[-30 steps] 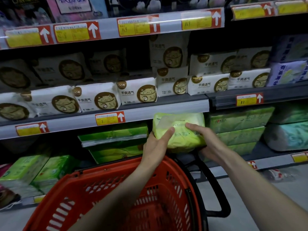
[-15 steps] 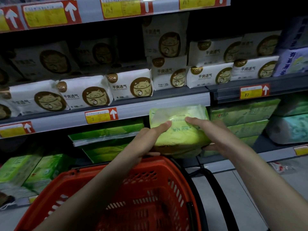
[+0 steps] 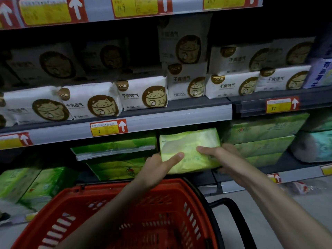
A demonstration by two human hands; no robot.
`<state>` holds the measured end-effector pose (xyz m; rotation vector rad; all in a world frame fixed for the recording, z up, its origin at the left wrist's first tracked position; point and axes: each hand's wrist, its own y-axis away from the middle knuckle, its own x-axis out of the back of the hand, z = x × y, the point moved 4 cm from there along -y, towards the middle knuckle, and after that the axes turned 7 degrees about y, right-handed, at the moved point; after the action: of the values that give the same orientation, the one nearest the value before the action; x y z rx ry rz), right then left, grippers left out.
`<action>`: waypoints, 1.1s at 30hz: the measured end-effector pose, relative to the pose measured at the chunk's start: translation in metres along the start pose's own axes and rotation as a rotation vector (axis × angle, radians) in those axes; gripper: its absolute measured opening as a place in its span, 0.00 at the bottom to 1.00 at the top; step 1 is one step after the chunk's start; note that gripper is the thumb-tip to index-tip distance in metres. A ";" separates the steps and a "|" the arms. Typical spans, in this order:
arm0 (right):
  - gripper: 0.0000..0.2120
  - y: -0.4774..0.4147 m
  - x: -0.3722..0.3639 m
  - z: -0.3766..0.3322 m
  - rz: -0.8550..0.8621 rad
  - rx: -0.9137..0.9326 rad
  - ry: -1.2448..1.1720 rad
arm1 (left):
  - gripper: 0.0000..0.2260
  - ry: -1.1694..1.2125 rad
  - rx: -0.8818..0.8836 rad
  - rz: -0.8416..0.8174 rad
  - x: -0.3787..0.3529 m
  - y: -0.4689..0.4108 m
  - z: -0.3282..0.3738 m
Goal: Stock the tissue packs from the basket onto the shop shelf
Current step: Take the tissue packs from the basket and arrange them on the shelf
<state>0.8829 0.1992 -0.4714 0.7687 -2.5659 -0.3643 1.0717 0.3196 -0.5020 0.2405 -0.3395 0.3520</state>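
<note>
A light green tissue pack (image 3: 188,144) is held at the mouth of the lower shelf, between two stacks of green packs. My left hand (image 3: 159,167) grips its lower left side, thumb across the front. My right hand (image 3: 221,153) holds its right side, thumb on the front and fingers underneath. Below my arms stands the red plastic basket (image 3: 75,209) with a black handle (image 3: 233,211); what I see of its inside holds no packs.
Green tissue packs (image 3: 115,150) lie stacked left of the held pack and more green packs (image 3: 264,137) to its right. White cat-print packs (image 3: 143,95) fill the shelf above. A grey shelf rail with price tags (image 3: 108,127) runs just over the gap.
Both hands have carried the green pack forward and slightly down, from in front of the shelf rail into the opening of the lower shelf. The view has moved closer to the shelves.
</note>
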 end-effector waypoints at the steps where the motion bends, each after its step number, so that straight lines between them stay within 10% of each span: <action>1: 0.20 -0.004 -0.005 0.000 -0.016 -0.015 -0.031 | 0.35 0.002 0.027 0.012 0.001 -0.002 -0.005; 4: 0.14 -0.022 -0.014 0.005 -0.078 -0.092 -0.168 | 0.35 -0.084 0.107 0.076 0.002 -0.009 -0.007; 10: 0.38 -0.045 -0.034 0.013 -0.090 -0.146 -0.251 | 0.51 0.076 0.260 0.028 0.007 -0.041 -0.024; 18: 0.15 -0.070 -0.024 0.029 0.076 -0.198 -0.583 | 0.36 -0.063 0.169 0.027 0.033 -0.035 -0.047; 22: 0.14 -0.075 -0.019 0.058 0.146 -0.313 -0.349 | 0.14 -0.395 0.013 -0.032 0.023 -0.010 -0.043; 33: 0.20 -0.086 -0.058 0.095 -0.347 -0.125 0.647 | 0.15 -0.629 0.313 -0.536 -0.038 -0.072 -0.039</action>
<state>0.9209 0.1739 -0.6043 1.0777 -1.7952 -0.3111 1.0762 0.2541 -0.5636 0.7370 -0.8173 -0.2182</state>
